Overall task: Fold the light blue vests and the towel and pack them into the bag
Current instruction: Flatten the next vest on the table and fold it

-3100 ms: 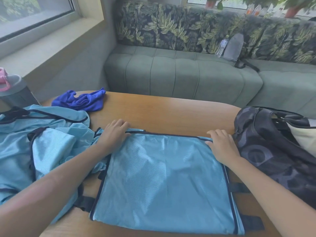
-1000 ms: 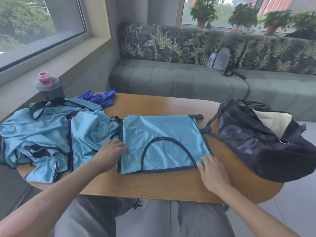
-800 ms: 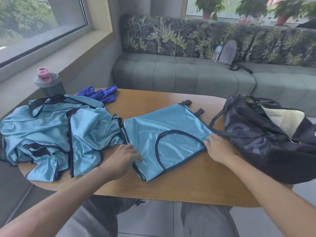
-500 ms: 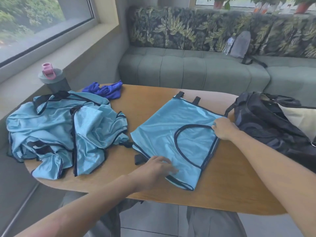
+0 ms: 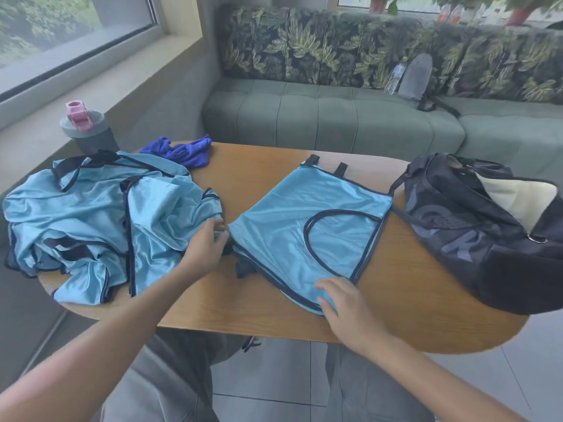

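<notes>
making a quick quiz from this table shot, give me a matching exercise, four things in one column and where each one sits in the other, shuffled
Things:
1. towel
2. bag
3. folded vest
4. bottle

Places:
A. right end of the table, mouth open
B. on the window ledge beyond the table's left end
C. far side of the table, crumpled, behind the vest pile
D. middle of the table, right hand flat on its near corner

Pairs: 1-C, 2-A, 3-D, 4-B
</notes>
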Demonstrator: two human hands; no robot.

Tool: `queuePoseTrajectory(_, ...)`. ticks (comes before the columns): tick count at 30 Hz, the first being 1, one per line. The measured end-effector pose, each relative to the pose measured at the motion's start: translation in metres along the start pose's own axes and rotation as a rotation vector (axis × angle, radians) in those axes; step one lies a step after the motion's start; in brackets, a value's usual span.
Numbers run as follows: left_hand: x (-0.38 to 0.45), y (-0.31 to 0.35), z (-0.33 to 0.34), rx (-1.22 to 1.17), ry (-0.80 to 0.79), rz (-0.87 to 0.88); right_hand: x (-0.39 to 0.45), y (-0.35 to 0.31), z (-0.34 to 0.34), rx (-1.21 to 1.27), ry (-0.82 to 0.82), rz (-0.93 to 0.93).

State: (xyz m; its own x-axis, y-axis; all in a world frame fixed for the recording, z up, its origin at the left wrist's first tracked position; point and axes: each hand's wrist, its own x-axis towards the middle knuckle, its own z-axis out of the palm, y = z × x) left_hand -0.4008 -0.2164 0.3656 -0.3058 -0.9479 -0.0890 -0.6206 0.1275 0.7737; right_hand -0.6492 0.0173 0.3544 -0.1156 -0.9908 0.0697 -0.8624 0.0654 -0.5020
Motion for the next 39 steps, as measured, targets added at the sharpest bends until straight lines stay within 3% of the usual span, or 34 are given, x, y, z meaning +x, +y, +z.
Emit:
queuePoseTrajectory(3,0.010,0.003,-0.001,-0.131,-0.138,-0.104,-0.012,0.006,0.007,-0.089,0.000,-0.006)
queuePoseTrajectory(9,0.002,0.015,-0.006,-0.228,-0.218,-0.050,-0.018,0.024,-0.006,-0.209,0.066,0.001)
queuePoseTrajectory(16,-0.039,0.012,0.010,0.045,-0.209,-0.092,-0.023,0.051,-0.023,-0.258,0.069,0.045)
queuePoseTrajectory(22,-0.072,0.006,0.019,0.203,-0.170,0.013,-0.033,0.056,-0.026,-0.286,-0.022,0.048)
queuePoseTrajectory(24,-0.079,0.003,0.019,0.307,-0.137,0.101,-0.037,0.059,-0.027,-0.310,-0.039,0.053)
queuePoseTrajectory(27,-0.087,-0.008,0.019,0.420,-0.056,0.500,-0.038,0.061,-0.034,-0.341,-0.060,0.063)
queuePoseTrajectory(30,-0.087,-0.022,0.017,0.385,-0.169,0.805,-0.037,0.061,-0.041,-0.319,-0.135,0.069)
queuePoseTrajectory(33,-0.097,-0.039,0.008,0.418,-0.407,0.696,-0.048,0.064,-0.039,-0.368,-0.230,0.020)
queuePoseTrajectory(35,-0.109,-0.050,0.002,0.462,-0.458,0.735,-0.059,0.063,-0.034,-0.409,-0.244,-0.019)
queuePoseTrajectory(37,-0.123,-0.056,0.000,0.536,-0.451,0.770,-0.071,0.063,-0.028,-0.427,-0.221,-0.056)
queuePoseTrajectory(39,-0.130,-0.063,0.006,0.592,-0.342,0.814,-0.079,0.067,-0.021,-0.455,-0.170,-0.080)
